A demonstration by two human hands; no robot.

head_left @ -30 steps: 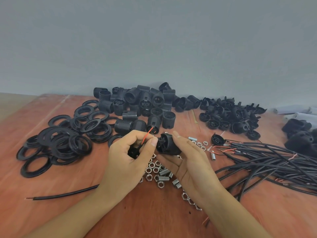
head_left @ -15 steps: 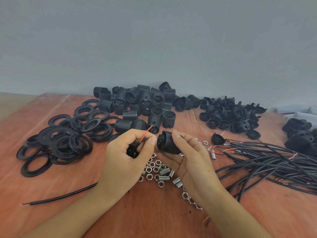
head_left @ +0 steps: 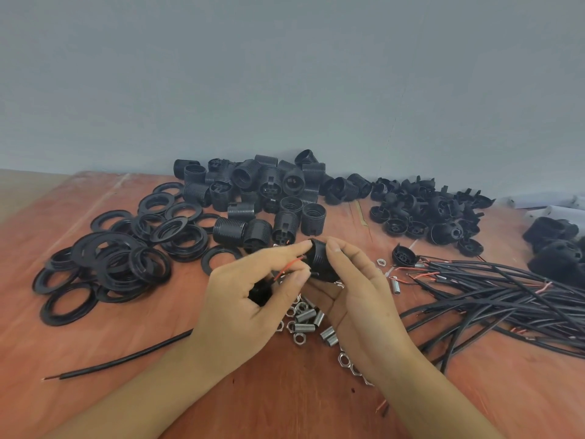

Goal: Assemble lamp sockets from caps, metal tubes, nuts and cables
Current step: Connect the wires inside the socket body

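Head view: left hand [head_left: 240, 299] fingers pinch red wire [head_left: 286, 269], right hand [head_left: 357, 299] fingers grip black socket [head_left: 320, 264].

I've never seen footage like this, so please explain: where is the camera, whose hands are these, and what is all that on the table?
No machine here: a person works with bare hands, and the picture comes from a camera worn on their head, looking down. On the reddish table lie flat black rings, threaded socket bodies, caps, a bundle of black cables, and small metal nuts and tubes near the hands. The right hand holds one socket body in its grip. The left hand pinches a red wire beside it and has a dark part in its palm that I cannot identify. A single black cable runs out leftward from under that hand.
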